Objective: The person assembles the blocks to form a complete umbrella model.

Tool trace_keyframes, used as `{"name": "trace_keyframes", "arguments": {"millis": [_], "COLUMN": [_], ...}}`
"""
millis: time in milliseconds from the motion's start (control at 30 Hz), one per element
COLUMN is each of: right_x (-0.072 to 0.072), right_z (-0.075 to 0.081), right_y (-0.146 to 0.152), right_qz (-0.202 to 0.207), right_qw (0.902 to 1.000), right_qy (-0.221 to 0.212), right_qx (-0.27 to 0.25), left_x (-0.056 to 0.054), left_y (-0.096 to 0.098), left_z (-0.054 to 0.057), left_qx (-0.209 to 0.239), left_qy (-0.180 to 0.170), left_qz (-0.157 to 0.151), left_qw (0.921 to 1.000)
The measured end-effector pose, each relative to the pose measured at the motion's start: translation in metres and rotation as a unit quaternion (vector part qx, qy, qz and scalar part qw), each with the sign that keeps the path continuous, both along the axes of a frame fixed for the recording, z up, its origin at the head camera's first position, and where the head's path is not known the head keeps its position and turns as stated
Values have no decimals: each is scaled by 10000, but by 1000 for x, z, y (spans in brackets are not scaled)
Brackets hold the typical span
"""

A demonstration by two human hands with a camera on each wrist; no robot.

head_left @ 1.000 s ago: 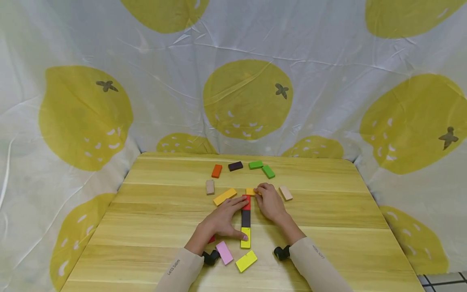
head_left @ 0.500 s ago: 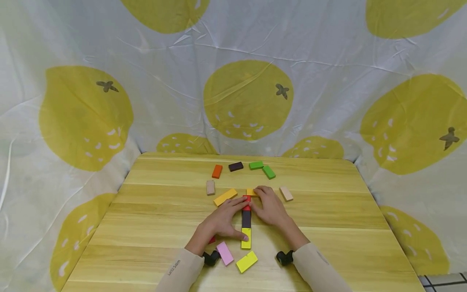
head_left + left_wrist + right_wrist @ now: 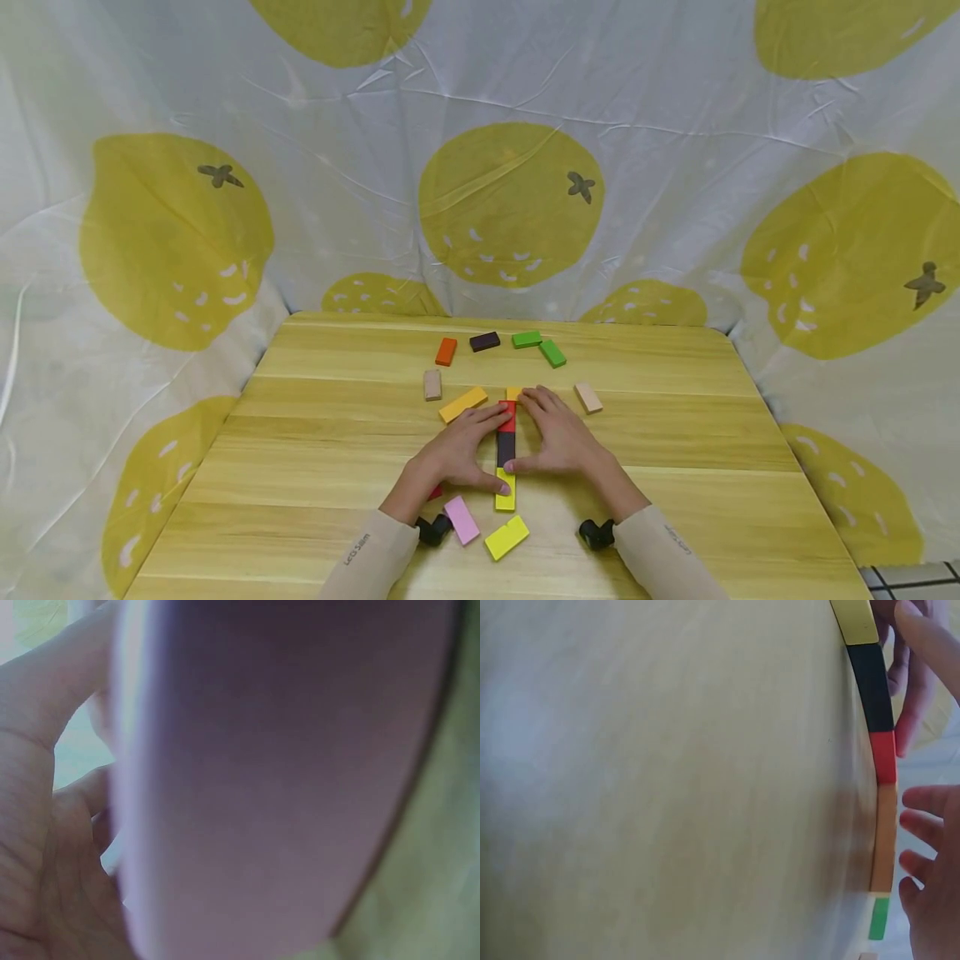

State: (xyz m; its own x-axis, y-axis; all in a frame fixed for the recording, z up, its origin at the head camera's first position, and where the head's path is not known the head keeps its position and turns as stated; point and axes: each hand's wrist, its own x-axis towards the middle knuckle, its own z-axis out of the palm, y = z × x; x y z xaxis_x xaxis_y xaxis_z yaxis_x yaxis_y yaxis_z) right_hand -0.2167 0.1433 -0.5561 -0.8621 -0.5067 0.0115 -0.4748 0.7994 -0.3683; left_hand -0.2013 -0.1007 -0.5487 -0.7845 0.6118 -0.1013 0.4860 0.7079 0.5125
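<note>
A straight row of blocks runs away from the person: yellow [image 3: 506, 502], black [image 3: 506, 450], then red [image 3: 511, 423]. An orange block [image 3: 513, 392] lies crosswise at the red end, partly hidden by the right fingers. Along the row's left side, the left hand [image 3: 459, 452] rests its thumb on the yellow block and its fingertips on the red one. The right hand [image 3: 567, 435] spreads over the right side, fingers by the orange block and thumb near the black-yellow joint. In the right wrist view, its fingers stand apart from the orange block [image 3: 884, 838].
Loose blocks lie around: a slanted orange one [image 3: 462, 405], a pink one [image 3: 462, 521], a yellow one [image 3: 507, 538], two plain wooden ones, several at the back. The pink block [image 3: 277, 787] fills the left wrist view, blurred. A lemon-print curtain [image 3: 660, 225] hangs behind the table.
The right hand has let go of the orange block it pinched. Its thumb has swung toward the person, down to the black-yellow joint. The left hand has stayed put.
</note>
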Motion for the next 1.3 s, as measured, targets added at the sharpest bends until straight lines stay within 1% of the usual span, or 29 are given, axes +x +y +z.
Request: {"name": "trace_keyframes", "arguments": {"millis": [133, 267, 633, 733, 933, 1033, 1200, 1300], "right_x": [0, 0, 0, 0, -2, -3, -3, -2], "right_z": [1, 0, 3, 4, 3, 2, 4, 5], "right_y": [1, 2, 3, 2, -1, -2, -2, -2], "right_qz": [77, 130, 164, 166, 120, 128, 166, 168], "right_qw": [9998, 9996, 9995, 9994, 9984, 9985, 9989, 9989], "right_qy": [-83, -49, 6, 22, -154, -145, -138, -155], "right_qx": [135, 232, 271, 309, 530, 503, 418, 412], "left_x": [0, 0, 0, 0, 2, 2, 2, 3], "left_y": [1, 1, 2, 2, 1, 1, -1, -4], "left_z": [0, 1, 1, 1, 0, 1, 0, -1], "left_qx": [-16, 12, 157, 110, 45, 28, 126, 338], "left_qy": [1, 4, 28, 53, 27, 12, 19, -52], "left_qz": [-4, -23, -42, -42, -43, -47, -104, -73], "left_qw": [10000, 10000, 9999, 9999, 10000, 10000, 9999, 9994]}}
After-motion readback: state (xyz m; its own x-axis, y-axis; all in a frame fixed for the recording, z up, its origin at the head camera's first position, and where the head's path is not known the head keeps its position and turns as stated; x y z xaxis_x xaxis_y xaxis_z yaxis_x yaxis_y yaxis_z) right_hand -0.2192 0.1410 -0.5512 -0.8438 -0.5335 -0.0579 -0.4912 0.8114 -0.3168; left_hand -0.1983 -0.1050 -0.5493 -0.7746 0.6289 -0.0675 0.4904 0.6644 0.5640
